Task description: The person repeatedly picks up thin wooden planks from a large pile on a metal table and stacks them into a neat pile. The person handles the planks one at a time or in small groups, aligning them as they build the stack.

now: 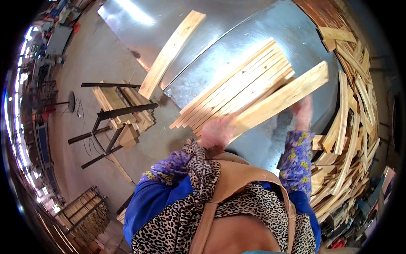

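Note:
My left hand (218, 132) is closed round the near end of a pale wooden board (284, 96). The board slants up and away to the right, over the edge of a row of similar boards (237, 82) lying side by side on the shiny metal tabletop (292, 36). Close to the board's right-hand edge is my right hand (303, 112). It is smeared by motion and its fingertips are partly hidden by the board, so its grip does not show.
A single board (173, 53) lies across the table's left side, overhanging the edge. On the floor at left, a dark metal frame (127, 111) holds stacked boards. A large heap of loose wooden strips (351, 139) fills the right side. A slatted wood rack (86, 211) stands at lower left.

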